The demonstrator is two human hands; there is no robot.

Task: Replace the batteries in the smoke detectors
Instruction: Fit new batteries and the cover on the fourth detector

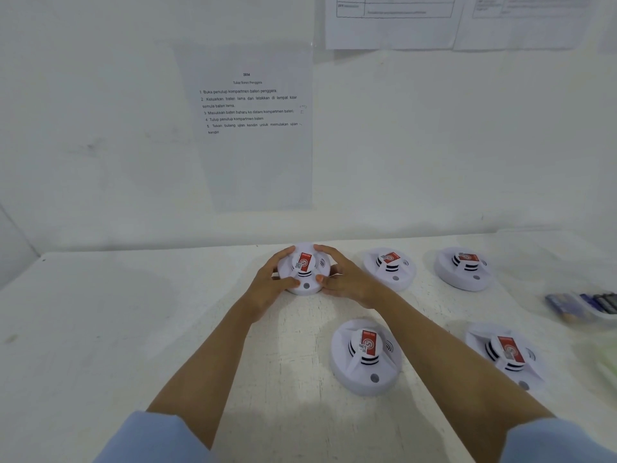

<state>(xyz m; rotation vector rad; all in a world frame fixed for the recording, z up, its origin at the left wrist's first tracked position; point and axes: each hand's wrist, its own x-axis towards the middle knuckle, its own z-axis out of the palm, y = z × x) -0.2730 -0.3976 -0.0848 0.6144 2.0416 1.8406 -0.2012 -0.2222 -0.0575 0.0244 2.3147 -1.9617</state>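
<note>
Several white round smoke detectors with red labels lie on a white table (133,329). The far left detector (304,270) is gripped from both sides: my left hand (272,282) wraps its left edge and my right hand (344,279) holds its right edge, thumbs on the front rim. Two more detectors (390,267) (464,267) sit to its right in the back row. A nearer detector (365,355) lies between my forearms. Another detector (507,354) lies just right of my right forearm. Batteries (581,304) lie in a clear tray at the right edge.
An instruction sheet (248,105) hangs on the white wall behind the table, with more papers (394,18) at the top right. A clear plastic container (541,252) stands at the back right. Something pale green (607,365) shows at the right edge.
</note>
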